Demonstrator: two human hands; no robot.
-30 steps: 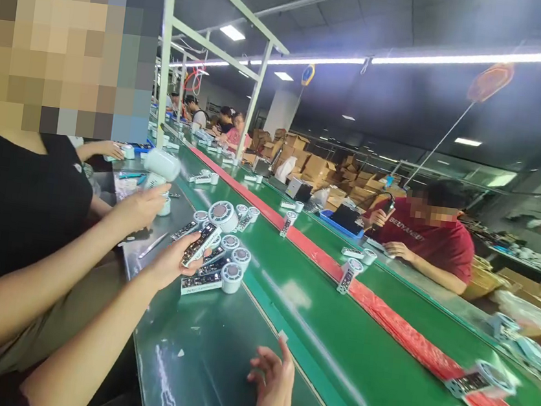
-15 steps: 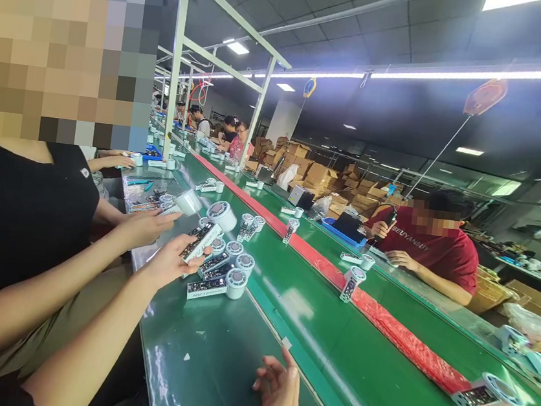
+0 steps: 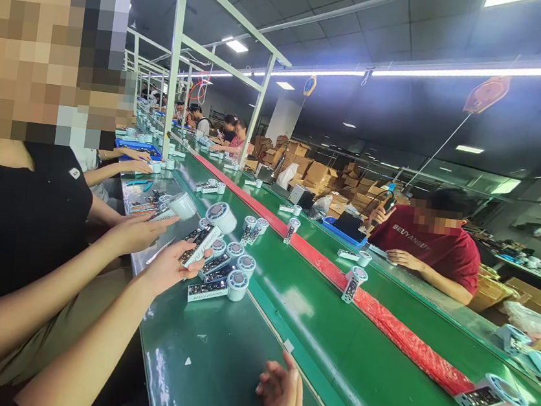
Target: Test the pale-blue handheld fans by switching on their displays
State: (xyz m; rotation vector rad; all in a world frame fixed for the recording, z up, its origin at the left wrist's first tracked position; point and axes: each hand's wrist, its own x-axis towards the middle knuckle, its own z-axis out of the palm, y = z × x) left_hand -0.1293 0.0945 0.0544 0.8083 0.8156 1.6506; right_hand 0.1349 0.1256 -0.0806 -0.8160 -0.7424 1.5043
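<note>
My left hand (image 3: 168, 269) is closed around the handle of a white handheld fan (image 3: 221, 217). The handle lies open on one side and shows a dark circuit board; its round head points away from me. Just under and beyond it, several similar fans (image 3: 238, 282) lie grouped on the bench, boards facing up. My right hand (image 3: 282, 396) is over the bench near the conveyor's edge, holding nothing, with its index finger extended and the other fingers loosely curled. Close to my left hand, a co-worker's hand (image 3: 137, 233) holds another white fan (image 3: 182, 206).
A green conveyor (image 3: 315, 325) with a red strip (image 3: 397, 335) runs along the bench (image 3: 202, 378), carrying spaced fans. Left of me sits a co-worker in black (image 3: 20, 213). Across the belt, a person in red (image 3: 422, 240) works beside a blue tray (image 3: 343, 232).
The view has shifted slightly. The co-worker on my left has leaned left. My hands have barely moved; the left still grips the fan.
</note>
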